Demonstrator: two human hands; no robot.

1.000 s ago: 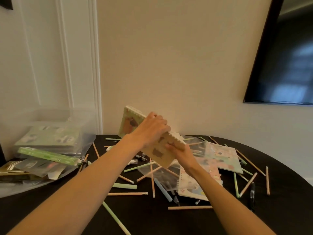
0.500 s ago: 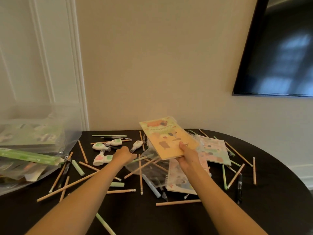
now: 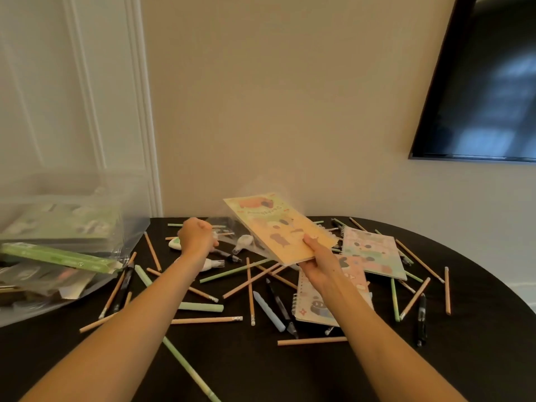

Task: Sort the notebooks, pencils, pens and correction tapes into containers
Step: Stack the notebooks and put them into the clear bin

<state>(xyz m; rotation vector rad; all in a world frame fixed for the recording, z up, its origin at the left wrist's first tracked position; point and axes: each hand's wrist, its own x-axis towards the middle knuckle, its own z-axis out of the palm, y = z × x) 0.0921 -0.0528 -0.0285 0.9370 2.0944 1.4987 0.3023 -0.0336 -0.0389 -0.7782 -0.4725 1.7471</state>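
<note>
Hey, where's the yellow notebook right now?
In the head view, the right hand holds the yellow notebook tilted above the table middle, left of the pink and green notebook; the left hand grips a clear wrapper beside it.

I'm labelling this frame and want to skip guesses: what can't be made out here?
Head view only.
Left hand: whatever its curled fingers hold, hidden by its own back.
Yellow notebook in right hand: cover text, motion-blurred.
Clear bin: contents hazy, cut off by left edge.
Spiral notebook: partly covered by right forearm.
</note>
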